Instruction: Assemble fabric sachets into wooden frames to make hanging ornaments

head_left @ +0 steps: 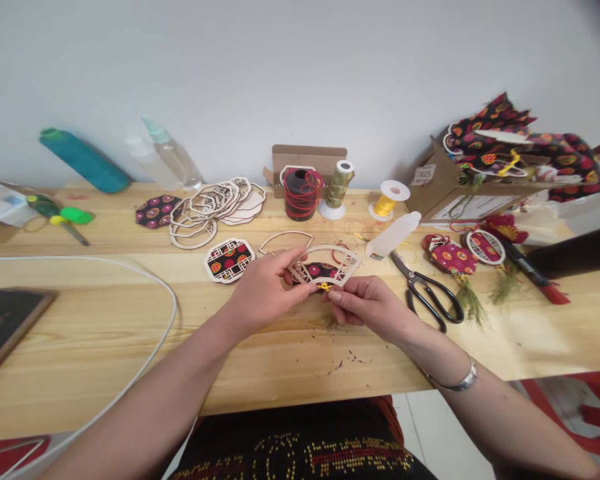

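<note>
My left hand [275, 287] grips the left end of a fan-shaped wooden frame [349, 264] backed with dark patterned fabric. A yellow cord knot [324, 287] sits at the frame's lower edge. The fingers of my right hand [363, 300] are pinched together right beside that knot, touching the cord. Beyond the fan lies a thin fan-shaped wooden outline [286, 235]. To the left rests a finished-looking octagonal ornament [230, 261] with flowered fabric. Black-handled scissors [427, 293] lie close to the right hand, and a white squeeze bottle [394, 235] leans behind it.
At the back stand a red thread spool [300, 197], a gold thread cone [339, 190] and a yellow cord spool [390, 199]. Several wooden frames [220, 207] are piled at left. A cardboard box [440, 183] holds fabric. A white cable [173, 300] and a phone [13, 327] lie left.
</note>
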The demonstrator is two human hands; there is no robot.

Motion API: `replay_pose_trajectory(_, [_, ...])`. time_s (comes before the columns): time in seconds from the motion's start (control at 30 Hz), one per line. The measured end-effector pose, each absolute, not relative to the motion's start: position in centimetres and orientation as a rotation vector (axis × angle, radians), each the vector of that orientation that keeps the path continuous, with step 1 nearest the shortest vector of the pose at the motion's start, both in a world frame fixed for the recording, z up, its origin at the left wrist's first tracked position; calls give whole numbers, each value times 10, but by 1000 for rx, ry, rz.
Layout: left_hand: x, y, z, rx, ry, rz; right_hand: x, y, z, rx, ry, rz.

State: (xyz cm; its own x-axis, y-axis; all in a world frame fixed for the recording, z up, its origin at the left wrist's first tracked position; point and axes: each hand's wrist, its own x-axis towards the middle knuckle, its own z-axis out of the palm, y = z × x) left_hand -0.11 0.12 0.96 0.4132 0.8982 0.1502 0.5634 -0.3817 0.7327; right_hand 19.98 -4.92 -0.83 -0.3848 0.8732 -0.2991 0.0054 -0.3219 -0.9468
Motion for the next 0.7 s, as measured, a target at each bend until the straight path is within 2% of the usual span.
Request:
replay_pose_trajectory(0.43, [1,-2,4,2238,1270,758,193,-53,-10,-1120,-1190,1791])
replay_pose_trajectory(0.7, [4,-5,4,2265,1237,825,192,-55,-12,-1237,-1150,1735])
